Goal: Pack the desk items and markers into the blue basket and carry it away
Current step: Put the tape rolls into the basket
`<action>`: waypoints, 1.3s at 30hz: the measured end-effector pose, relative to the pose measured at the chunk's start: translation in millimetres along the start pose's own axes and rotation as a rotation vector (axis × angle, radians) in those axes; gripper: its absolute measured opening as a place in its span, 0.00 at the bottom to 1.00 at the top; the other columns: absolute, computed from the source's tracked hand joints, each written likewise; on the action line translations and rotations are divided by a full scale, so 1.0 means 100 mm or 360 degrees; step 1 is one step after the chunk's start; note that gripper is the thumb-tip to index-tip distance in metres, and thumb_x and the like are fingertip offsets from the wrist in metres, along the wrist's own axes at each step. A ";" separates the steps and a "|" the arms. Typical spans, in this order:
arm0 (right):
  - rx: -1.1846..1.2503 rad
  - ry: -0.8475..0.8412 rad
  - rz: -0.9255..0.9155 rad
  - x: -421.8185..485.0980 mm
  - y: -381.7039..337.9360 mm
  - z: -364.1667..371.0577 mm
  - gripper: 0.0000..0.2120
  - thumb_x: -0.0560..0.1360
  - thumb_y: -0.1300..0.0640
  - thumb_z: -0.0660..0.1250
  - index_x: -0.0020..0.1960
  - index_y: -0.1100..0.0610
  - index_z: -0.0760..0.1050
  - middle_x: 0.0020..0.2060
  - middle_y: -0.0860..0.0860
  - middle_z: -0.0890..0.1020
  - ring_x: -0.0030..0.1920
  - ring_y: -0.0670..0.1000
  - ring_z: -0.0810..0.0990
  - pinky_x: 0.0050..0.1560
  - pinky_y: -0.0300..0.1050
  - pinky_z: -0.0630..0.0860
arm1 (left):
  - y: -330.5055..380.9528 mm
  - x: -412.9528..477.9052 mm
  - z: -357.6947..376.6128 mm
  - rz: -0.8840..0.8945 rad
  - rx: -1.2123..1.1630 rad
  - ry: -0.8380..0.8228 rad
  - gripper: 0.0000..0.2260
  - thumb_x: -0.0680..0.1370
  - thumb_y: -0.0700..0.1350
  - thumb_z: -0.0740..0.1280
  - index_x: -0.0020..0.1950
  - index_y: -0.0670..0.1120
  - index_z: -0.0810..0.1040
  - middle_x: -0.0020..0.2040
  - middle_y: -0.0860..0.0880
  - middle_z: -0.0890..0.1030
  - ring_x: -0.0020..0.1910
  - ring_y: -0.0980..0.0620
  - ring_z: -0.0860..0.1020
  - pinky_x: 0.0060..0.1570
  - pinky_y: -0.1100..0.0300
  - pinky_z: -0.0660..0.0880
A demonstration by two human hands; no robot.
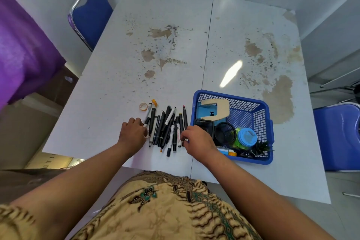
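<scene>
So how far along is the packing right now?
Desk items already sit in the blue basket. Both hands, left and right, flank the markers on the table. Markers and two tape rolls remain, then carrying.

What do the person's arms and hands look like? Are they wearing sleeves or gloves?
No gloves. The left hand and right hand are bare, and both forearms are bare right down to the bottom of the picture, with no sleeve showing. I see no watch or bracelet. The person wears a tan batik-patterned garment with dark brown and green motifs.
</scene>
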State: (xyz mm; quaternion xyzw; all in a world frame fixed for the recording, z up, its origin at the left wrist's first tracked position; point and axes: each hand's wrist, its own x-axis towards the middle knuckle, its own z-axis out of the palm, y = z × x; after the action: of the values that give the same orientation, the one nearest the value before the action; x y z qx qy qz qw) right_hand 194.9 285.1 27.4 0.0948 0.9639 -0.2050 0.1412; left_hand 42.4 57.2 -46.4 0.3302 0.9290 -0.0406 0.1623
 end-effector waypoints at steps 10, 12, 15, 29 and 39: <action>0.0038 -0.0002 -0.0001 -0.04 0.01 0.03 0.09 0.81 0.59 0.67 0.56 0.50 0.84 0.52 0.47 0.78 0.56 0.52 0.75 0.47 0.45 0.71 | -0.13 0.00 0.11 0.0100 -0.0312 -0.0045 0.08 0.79 0.57 0.72 0.50 0.55 0.86 0.56 0.50 0.76 0.57 0.46 0.73 0.48 0.52 0.74; 0.0047 -0.0016 -0.0014 -0.04 0.02 0.01 0.09 0.81 0.59 0.68 0.57 0.50 0.84 0.52 0.47 0.78 0.57 0.52 0.75 0.48 0.46 0.71 | -0.15 -0.02 0.10 0.0119 -0.0484 -0.0114 0.06 0.79 0.56 0.73 0.49 0.55 0.85 0.56 0.52 0.74 0.58 0.49 0.72 0.51 0.53 0.75; 0.0051 -0.0026 -0.0024 -0.04 0.02 0.00 0.09 0.81 0.58 0.68 0.57 0.50 0.84 0.52 0.47 0.78 0.57 0.52 0.75 0.49 0.46 0.72 | -0.19 -0.04 0.06 0.0135 -0.0698 -0.0164 0.04 0.77 0.55 0.75 0.45 0.58 0.83 0.55 0.55 0.73 0.58 0.54 0.73 0.52 0.58 0.73; 0.0033 -0.0082 -0.0073 -0.03 0.03 -0.04 0.10 0.80 0.59 0.67 0.57 0.49 0.84 0.50 0.46 0.75 0.58 0.51 0.74 0.50 0.46 0.73 | -0.33 -0.17 0.05 0.0073 -0.0995 -0.0251 0.05 0.77 0.56 0.76 0.46 0.57 0.84 0.56 0.56 0.75 0.55 0.56 0.77 0.56 0.59 0.73; 0.0127 -0.0047 -0.0114 -0.02 0.10 0.00 0.08 0.81 0.55 0.67 0.56 0.49 0.84 0.49 0.45 0.78 0.55 0.49 0.77 0.54 0.48 0.78 | -0.25 -0.29 -0.15 0.0172 -0.1158 -0.0096 0.07 0.78 0.59 0.74 0.48 0.57 0.83 0.56 0.59 0.75 0.59 0.60 0.76 0.60 0.59 0.74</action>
State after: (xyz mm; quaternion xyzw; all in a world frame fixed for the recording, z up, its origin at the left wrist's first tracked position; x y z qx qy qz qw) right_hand 199.8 294.0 24.1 0.0628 0.9555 -0.2494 0.1442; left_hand 43.5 22.7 -23.1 0.2982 0.8586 0.2912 0.2984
